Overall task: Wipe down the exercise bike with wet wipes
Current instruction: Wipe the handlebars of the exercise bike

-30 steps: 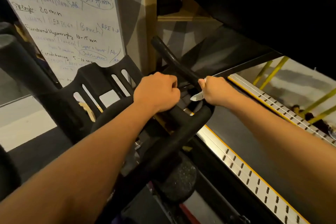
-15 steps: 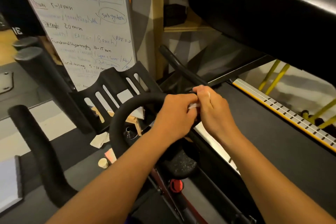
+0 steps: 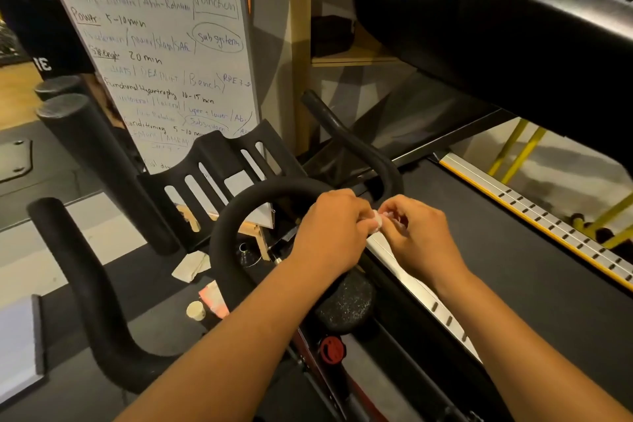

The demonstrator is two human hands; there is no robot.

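Where the padded black handlebar loop [image 3: 224, 229] of the exercise bike [image 3: 346, 307] curves round at centre, two hands meet just right of it.

- Left hand [image 3: 329, 233]: fingers curled, pinching one side of a small white wet wipe [image 3: 377, 223].
- Right hand [image 3: 419, 236]: fingers likewise curled, pinching the other side (the wipe is bunched into a wad between the two sets of fingertips; whether it touches the bar cannot be told).
- Slotted black tablet holder [image 3: 219, 164]: just beyond the loop.
- Red knob [image 3: 331, 349]: near, on the frame between the forearms.
- Whiteboard [image 3: 154, 44]: far left, with handwritten workout notes.
- Treadmill deck [image 3: 513, 267]: right.
- Floor, left of the bike: paper scrap [image 3: 190, 265], pink packet [image 3: 213, 298], small pale cup [image 3: 196, 310].
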